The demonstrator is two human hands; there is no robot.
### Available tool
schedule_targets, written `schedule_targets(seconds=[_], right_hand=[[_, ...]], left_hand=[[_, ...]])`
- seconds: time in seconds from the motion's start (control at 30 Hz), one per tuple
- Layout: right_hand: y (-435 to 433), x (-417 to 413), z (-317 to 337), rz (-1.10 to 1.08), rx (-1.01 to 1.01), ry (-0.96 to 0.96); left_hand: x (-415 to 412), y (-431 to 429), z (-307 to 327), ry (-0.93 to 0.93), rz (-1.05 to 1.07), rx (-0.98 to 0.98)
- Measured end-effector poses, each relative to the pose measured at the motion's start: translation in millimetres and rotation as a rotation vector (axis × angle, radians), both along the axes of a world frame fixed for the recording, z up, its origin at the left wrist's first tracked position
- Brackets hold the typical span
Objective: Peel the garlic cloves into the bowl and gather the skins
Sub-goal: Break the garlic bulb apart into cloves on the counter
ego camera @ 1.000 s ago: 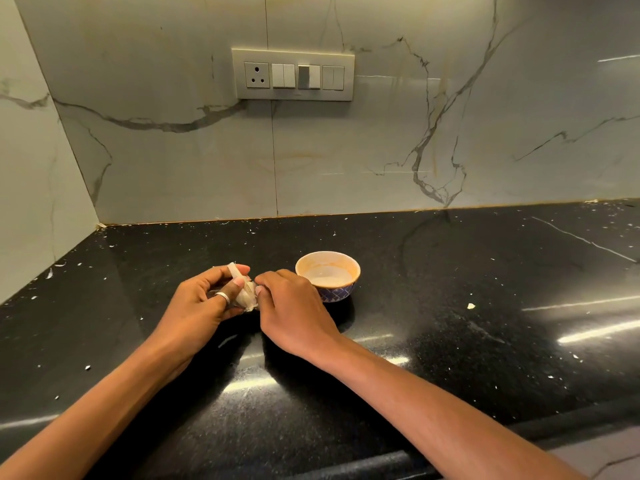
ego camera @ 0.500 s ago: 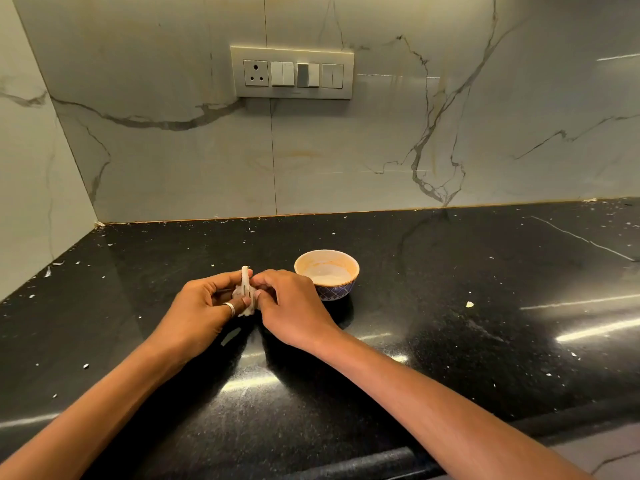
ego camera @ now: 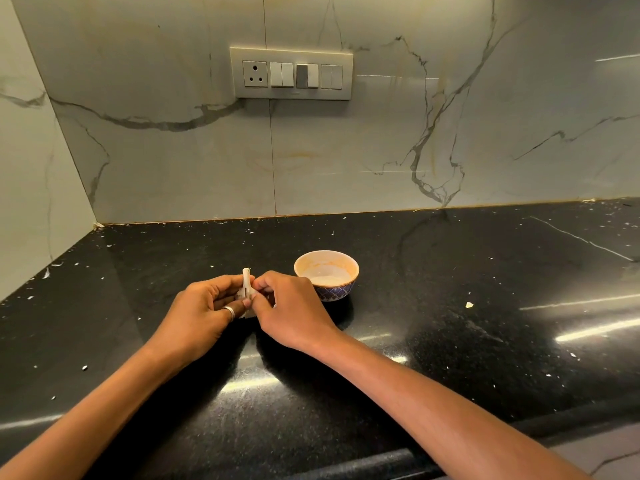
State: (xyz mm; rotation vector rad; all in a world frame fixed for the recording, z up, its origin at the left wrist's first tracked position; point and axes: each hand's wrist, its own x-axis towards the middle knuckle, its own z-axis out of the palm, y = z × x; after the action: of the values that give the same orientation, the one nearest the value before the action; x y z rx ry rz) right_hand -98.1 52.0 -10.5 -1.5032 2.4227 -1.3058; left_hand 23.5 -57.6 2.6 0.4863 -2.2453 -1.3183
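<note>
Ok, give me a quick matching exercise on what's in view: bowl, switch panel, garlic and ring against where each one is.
1 bowl
2 switch panel
3 garlic
4 ring

A pinched between left hand and right hand
B on the wall
C on the counter, right of both hands
D on a left hand finger

Pairs: 1-C, 2-B, 3-A, 4-D

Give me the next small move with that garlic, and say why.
Probably pull the skin away with the right hand while the left hand steadies the garlic: both hands pinch it, white skin covers it, and the bowl waits just to the right.
</note>
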Motion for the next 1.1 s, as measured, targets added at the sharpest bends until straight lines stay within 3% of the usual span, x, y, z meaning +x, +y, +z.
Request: schedule_targets(seconds=[0.43,1.1], right_hand=[[2,8,9,-0.037,-0.013,0.065],[-8,11,8,-0.097,-0.027,0.094]], left_hand=[[1,3,-2,-0.005,0.021,-0.132],[0,3,-3,0.042,0.037,-0.115]])
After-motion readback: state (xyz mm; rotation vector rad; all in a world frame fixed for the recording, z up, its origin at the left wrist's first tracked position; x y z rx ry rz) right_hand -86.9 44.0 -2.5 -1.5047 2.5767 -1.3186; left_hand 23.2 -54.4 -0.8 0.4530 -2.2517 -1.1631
